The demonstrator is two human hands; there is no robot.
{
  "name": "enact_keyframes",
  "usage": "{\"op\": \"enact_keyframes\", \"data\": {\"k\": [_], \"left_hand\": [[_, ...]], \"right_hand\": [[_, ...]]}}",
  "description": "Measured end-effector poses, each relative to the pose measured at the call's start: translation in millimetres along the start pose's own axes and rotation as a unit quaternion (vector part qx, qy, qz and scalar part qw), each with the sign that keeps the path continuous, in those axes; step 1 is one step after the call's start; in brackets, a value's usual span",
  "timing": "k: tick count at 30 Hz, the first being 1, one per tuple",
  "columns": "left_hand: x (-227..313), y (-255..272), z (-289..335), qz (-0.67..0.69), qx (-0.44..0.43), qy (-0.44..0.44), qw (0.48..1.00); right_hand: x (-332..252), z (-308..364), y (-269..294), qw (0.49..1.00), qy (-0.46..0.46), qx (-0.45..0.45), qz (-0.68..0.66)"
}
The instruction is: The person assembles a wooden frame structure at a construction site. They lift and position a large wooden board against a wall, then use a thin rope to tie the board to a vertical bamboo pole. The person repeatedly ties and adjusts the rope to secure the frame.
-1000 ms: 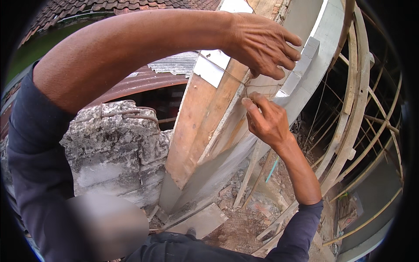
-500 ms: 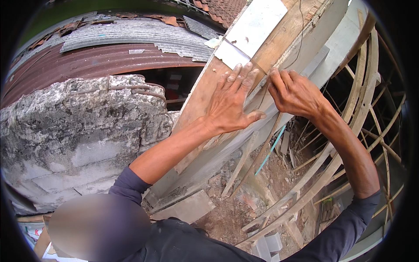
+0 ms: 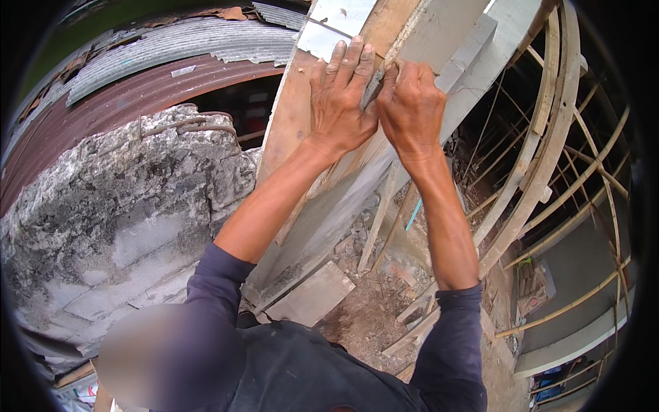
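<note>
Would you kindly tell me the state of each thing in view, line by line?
Wooden board, partly covered
White sheet, lying on the board, ragged-edged
Left hand, fingers extended over the board
Right hand, fingers curled, contents hidden
Block wall, broken along the top
Grey corrugated sheet, ragged-edged

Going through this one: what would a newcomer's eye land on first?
Probably the two bare hands at upper centre: the left hand laid over a wooden plank, the right hand curled close beside it. Next, the rough, broken-topped block wall filling the left side. Long timbers bow through the right side.
</note>
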State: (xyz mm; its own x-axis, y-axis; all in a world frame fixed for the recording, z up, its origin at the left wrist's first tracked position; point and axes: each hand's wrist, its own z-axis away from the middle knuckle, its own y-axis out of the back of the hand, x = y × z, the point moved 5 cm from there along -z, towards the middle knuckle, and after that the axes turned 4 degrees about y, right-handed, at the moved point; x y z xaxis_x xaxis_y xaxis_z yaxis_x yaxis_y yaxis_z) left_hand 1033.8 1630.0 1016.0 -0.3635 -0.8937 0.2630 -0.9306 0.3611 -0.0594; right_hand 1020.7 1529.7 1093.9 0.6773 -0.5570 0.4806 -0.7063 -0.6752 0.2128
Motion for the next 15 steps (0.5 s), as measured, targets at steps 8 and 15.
{"op": "enact_keyframes", "data": {"k": [8,15], "left_hand": [[-9.9,6.2,1.9,-0.029,-0.027,-0.024,0.999],[-6.6,17.5,-0.5,-0.047,-0.083,-0.045,0.994]], "right_hand": [[0.1,16.3,-24.7,0.649,-0.562,0.116,-0.499],[6.8,26.6,-10.9,0.701,-0.518,-0.032,-0.489]]}}
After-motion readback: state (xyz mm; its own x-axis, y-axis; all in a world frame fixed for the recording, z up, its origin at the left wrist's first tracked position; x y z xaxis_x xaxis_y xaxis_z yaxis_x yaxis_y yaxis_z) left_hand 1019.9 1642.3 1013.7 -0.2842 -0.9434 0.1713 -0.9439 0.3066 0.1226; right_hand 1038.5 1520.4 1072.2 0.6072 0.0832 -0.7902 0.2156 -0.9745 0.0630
